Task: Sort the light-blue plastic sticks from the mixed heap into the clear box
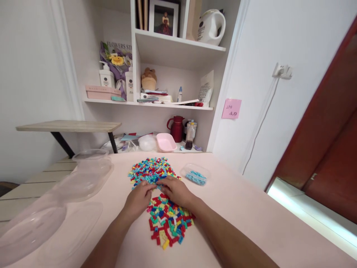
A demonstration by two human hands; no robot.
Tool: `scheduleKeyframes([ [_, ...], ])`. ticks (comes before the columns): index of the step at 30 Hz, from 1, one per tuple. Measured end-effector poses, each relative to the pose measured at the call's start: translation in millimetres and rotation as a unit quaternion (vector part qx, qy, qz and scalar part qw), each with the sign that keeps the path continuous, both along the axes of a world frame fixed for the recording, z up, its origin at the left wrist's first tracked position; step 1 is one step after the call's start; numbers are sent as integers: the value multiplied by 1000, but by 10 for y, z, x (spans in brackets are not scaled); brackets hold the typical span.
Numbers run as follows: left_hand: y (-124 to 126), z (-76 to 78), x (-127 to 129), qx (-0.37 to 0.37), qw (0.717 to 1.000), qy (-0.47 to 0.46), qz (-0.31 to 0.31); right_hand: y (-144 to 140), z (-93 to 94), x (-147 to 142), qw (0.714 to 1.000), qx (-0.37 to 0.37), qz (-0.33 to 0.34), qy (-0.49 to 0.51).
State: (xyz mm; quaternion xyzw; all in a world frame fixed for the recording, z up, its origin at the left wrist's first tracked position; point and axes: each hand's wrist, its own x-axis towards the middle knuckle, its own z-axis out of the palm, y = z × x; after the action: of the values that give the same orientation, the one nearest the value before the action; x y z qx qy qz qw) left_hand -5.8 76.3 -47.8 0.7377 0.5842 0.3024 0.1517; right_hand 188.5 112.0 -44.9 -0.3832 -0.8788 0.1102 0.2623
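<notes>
both hands are on the heap of small coloured bricks [158, 193], and i describe the grip of each one first. left hand [138, 199] lies palm down with fingers curled and close together on the bricks, near the middle of the heap; if a brick is pinched under the fingertips i cannot tell, they hide it. right hand [176, 190] also lies palm down, just beside the left one, fingertips pointing to the left and touching the bricks; its fingers are bent and near each other, but what is under them i cannot see.

the bricks are spread flat on the pink table [251, 219], i think so that each colour can be seen and picked easily. far part of the heap has much blue and green, near part has more red and yellow. a small clear tray [195, 175] with only light blue bricks stands to the right of the heap, near the right hand, maybe placed there for short reach. several big clear lids or trays [83, 178] lie at the left side of the table, well apart from the hands. behind is a white shelf [173, 48] with bottles, a red jug and a kettle.
</notes>
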Motion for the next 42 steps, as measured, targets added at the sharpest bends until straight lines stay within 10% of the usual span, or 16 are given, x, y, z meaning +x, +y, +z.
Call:
scheduleKeyframes([
  [42, -140, 160, 84, 65, 993, -48, 84, -11, 88, 25, 997, -14, -12, -73],
])
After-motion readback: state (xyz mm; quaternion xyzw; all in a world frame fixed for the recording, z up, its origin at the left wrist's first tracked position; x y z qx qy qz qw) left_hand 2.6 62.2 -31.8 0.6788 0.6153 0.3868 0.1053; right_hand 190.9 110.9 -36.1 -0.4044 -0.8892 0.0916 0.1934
